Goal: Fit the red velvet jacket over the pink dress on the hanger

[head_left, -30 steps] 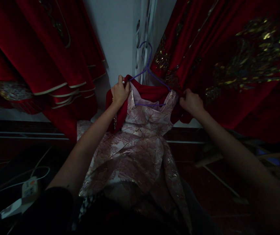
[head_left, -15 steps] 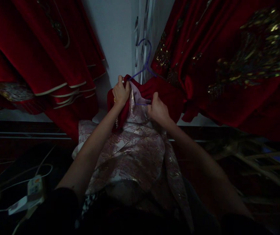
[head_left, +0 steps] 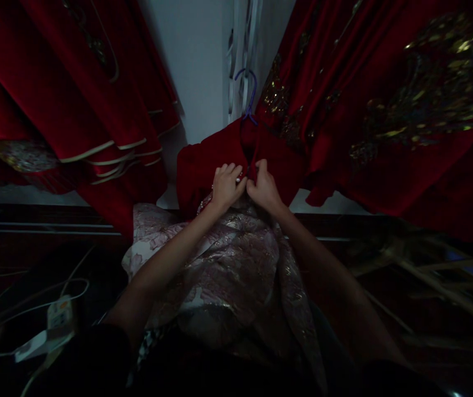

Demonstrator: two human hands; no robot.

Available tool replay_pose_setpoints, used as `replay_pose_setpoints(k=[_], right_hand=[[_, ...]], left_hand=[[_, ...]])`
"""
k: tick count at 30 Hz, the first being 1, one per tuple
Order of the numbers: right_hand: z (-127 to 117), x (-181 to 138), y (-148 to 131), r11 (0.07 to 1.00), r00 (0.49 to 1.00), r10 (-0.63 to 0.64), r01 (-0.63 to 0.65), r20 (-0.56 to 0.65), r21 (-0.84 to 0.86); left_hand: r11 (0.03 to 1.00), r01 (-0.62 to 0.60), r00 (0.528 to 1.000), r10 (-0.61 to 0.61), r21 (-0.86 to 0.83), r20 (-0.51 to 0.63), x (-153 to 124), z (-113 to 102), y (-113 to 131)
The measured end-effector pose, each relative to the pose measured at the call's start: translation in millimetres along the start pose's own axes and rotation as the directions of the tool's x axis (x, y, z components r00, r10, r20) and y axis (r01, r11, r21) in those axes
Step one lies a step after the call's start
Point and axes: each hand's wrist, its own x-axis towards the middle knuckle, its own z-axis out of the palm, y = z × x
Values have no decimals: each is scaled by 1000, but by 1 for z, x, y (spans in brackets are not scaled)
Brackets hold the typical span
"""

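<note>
A red velvet garment hangs on a purple wire hanger in front of me. Beneath it spreads a pink and gold brocade skirt. My left hand and my right hand meet at the garment's front opening. Each hand pinches one red edge, and the two edges are drawn together at the centre. Something small and pale shows between my fingertips; I cannot make out what it is.
More red velvet garments with gold trim hang at the left, and ones with gold embroidery at the right. A white wall lies between them. A white power strip with cables rests on the dark floor at lower left.
Both hands moved inward from the garment's shoulders to its centre. The red front panels, spread apart earlier, are now pulled shut over the pink lining and the hanger's lower bar.
</note>
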Motion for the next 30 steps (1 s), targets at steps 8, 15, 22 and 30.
replay_pose_setpoints(k=[8,15,22,30], right_hand=[[29,-4,14,960,975,30,34,-222,277],[8,-2,12,991,986,40,-19,-160,134],[-4,-19,4,983,966,5,43,-259,178],[24,2,5,886,957,61,80,-284,457]], left_hand=[[998,65,996,-66,28,55,-24,0,-18],[985,81,985,-103,-154,-137,-16,0,-16],[897,-19,910,-168,-441,-379,-23,-3,-13],[870,-88,973,-29,-486,-229,-22,-6,-3]])
